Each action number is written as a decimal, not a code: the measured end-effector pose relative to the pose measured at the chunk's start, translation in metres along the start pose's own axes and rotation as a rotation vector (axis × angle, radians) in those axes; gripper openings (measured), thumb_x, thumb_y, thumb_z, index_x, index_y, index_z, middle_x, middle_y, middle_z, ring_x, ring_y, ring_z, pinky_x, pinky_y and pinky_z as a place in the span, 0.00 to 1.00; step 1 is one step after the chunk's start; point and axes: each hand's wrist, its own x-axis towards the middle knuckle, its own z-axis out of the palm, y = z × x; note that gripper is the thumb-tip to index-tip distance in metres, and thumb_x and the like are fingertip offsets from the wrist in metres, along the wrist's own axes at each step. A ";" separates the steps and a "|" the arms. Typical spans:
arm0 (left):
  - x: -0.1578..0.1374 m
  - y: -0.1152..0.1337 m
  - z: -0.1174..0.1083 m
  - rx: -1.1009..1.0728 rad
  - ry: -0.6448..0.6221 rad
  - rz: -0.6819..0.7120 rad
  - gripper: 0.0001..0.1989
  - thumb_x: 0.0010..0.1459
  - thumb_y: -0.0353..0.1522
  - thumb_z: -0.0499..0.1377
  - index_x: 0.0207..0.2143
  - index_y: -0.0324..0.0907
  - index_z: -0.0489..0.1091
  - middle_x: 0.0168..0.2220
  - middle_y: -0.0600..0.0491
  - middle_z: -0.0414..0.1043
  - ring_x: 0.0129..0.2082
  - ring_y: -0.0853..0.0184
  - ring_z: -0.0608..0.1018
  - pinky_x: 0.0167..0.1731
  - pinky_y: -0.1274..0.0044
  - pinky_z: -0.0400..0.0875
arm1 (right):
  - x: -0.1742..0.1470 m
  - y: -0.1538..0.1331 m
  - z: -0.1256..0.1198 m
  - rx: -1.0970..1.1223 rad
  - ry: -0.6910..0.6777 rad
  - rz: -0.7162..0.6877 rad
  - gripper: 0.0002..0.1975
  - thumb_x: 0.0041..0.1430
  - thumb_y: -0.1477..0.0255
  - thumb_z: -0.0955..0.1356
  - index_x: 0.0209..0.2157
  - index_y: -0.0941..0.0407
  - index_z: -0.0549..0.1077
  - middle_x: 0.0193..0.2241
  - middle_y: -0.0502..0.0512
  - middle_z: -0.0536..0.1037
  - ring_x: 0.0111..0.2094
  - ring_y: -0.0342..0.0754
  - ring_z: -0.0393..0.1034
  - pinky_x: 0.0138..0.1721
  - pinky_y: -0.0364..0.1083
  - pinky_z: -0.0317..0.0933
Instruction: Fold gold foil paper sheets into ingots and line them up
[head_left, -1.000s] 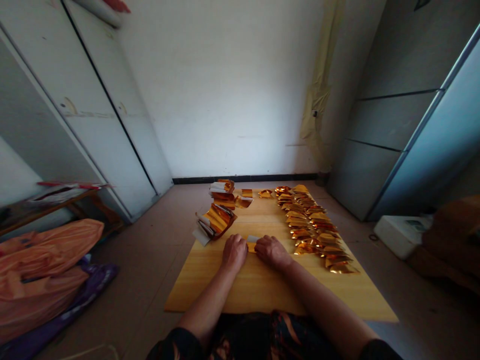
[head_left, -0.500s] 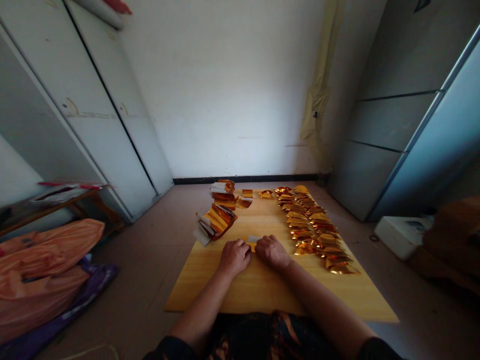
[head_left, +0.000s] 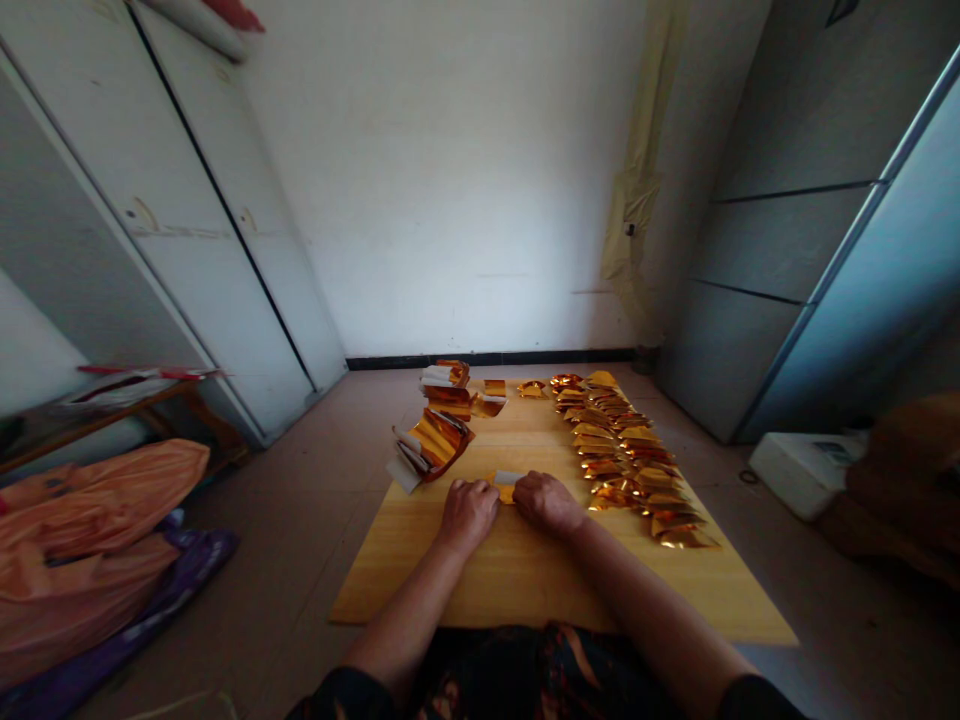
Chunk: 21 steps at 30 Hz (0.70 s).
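Note:
A small sheet of gold foil paper (head_left: 507, 486) with a pale grey back lies partly folded on the wooden board (head_left: 517, 580). My left hand (head_left: 470, 514) grips its left end with curled fingers. At the sheet's right end, my right hand (head_left: 549, 503) is closed on it too. Both hands rest low over the board, and they hide the sheet's ends. To the right stand rows of folded gold paper pieces (head_left: 596, 440). Stacks of unfolded gold foil sheets (head_left: 435, 440) lie at the left, beyond my left hand.
A single folded gold piece (head_left: 532, 389) and a few loose sheets (head_left: 489, 404) lie at the board's far side. Orange bags (head_left: 90, 540) are heaped on the floor at left. A white box (head_left: 795, 470) and a grey fridge (head_left: 757, 220) stand at right.
My hands have shifted only slightly around the sheet, with a little more of its gold front edge showing between them. The stacks and rows have stayed put.

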 end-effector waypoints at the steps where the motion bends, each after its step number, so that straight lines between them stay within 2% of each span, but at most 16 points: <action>1: 0.000 0.000 -0.001 -0.003 0.002 0.004 0.10 0.60 0.30 0.52 0.31 0.43 0.73 0.32 0.50 0.75 0.34 0.65 0.75 0.36 0.72 0.60 | 0.000 -0.001 0.000 -0.016 -0.001 -0.005 0.10 0.62 0.75 0.61 0.32 0.58 0.74 0.32 0.55 0.75 0.34 0.46 0.65 0.34 0.44 0.54; 6: 0.000 0.002 -0.002 -0.024 0.010 0.004 0.07 0.58 0.33 0.54 0.31 0.43 0.72 0.33 0.50 0.75 0.34 0.64 0.75 0.37 0.71 0.60 | 0.002 -0.005 -0.003 -0.047 -0.013 0.011 0.10 0.63 0.75 0.60 0.34 0.58 0.73 0.33 0.57 0.75 0.36 0.48 0.65 0.37 0.46 0.54; 11: 0.001 0.000 0.003 -0.011 0.005 0.003 0.09 0.59 0.30 0.53 0.31 0.44 0.73 0.31 0.50 0.75 0.34 0.64 0.75 0.38 0.71 0.60 | 0.003 -0.002 -0.002 -0.038 -0.017 0.041 0.10 0.63 0.75 0.60 0.35 0.59 0.73 0.34 0.57 0.75 0.36 0.47 0.65 0.36 0.46 0.54; 21: 0.001 0.000 0.005 -0.033 0.024 -0.004 0.09 0.58 0.31 0.53 0.30 0.43 0.73 0.31 0.49 0.75 0.34 0.64 0.75 0.40 0.70 0.60 | 0.005 -0.002 -0.003 -0.057 -0.050 0.002 0.11 0.62 0.76 0.61 0.34 0.59 0.74 0.33 0.57 0.76 0.35 0.47 0.66 0.35 0.45 0.55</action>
